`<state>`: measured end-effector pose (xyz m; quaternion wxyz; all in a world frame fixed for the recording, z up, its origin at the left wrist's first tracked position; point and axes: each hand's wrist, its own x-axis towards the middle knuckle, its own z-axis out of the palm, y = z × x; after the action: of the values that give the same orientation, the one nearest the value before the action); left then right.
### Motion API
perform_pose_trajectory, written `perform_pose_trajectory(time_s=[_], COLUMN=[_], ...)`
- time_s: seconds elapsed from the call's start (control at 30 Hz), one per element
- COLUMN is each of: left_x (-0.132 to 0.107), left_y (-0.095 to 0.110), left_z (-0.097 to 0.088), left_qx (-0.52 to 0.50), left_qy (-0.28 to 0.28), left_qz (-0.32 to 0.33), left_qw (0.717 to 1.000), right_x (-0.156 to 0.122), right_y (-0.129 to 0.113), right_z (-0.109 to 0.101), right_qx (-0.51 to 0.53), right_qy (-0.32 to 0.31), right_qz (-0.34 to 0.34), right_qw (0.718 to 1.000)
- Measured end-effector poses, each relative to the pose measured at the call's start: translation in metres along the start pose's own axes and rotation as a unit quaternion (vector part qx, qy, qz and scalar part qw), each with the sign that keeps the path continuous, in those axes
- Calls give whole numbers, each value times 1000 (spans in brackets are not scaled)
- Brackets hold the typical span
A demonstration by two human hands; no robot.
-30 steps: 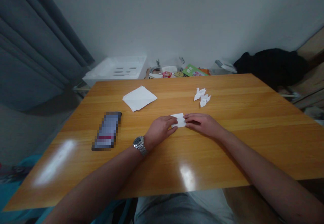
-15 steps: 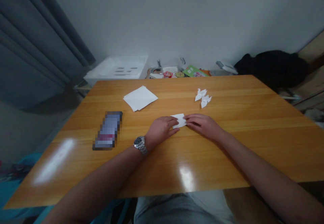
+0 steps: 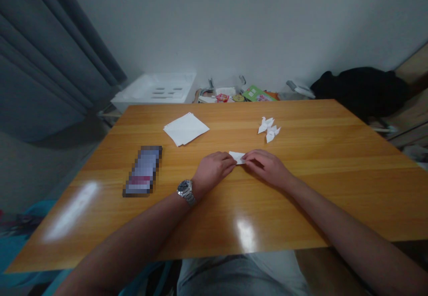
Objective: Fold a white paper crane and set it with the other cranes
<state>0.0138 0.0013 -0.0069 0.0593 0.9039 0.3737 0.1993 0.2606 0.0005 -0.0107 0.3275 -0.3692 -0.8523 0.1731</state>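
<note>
1. The folded paper [image 3: 237, 157], small and white, lies on the tabletop [image 3: 301, 198] near its middle, directly between the two hands.
2. Left hand [image 3: 214, 171]: knuckles up, fingertips closed on the left end of the folded paper. The paper sticks out to the right of its fingers.
3. Right hand [image 3: 267, 167]: fingertips pinch the right end of the folded paper, and the rest of the hand rests on the wood behind it.
4. The fingertips of both hands nearly meet over the paper; only its far edge shows.
5. Watch [image 3: 185, 191] on the left wrist.
6. Stack of paper sheets [image 3: 186, 128] lies further back on the left, well apart from the hands.
7. Two small paper figures [image 3: 269, 129] lie just beside each other, beyond the right hand.
8. Phone [image 3: 143, 171] lies flat to the left of the left hand.
</note>
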Motion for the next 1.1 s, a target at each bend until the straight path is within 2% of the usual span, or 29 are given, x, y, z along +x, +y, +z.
perform_pose_trajectory(time_s=[0.23, 0.43, 0.6, 0.73, 0.83, 0.93, 1.03, 1.1], left_x=[-1, 1, 3, 3, 2, 1, -1, -2], left_y=[2, 5, 5, 4, 3, 1, 2, 4], left_z=[-5, -3, -3, -1, -1, -2, -1, 0], left_qx=[-56, -173, -222, -230, -173, -99, -46, -22], left_qy=[83, 161, 157, 141, 149, 139, 90, 48], left_qz=[-52, -134, -159, -170, -137, -47, 34, 60], left_qw=[994, 962, 949, 948, 964, 984, 994, 997], right_x=[1, -1, 0, 0, 0, 0, 1, 1], right_y=[0, 5, 9, 11, 12, 14, 16, 17], right_z=[-2, 7, 11, 10, 8, 5, 4, 4], right_qx=[65, 175, 243, 235, 177, 117, 56, 15], right_qy=[13, 36, 51, 62, 60, 56, 45, 38], right_qz=[44, 162, 193, 207, 217, 206, 179, 159], right_qw=[997, 970, 949, 948, 958, 970, 981, 986])
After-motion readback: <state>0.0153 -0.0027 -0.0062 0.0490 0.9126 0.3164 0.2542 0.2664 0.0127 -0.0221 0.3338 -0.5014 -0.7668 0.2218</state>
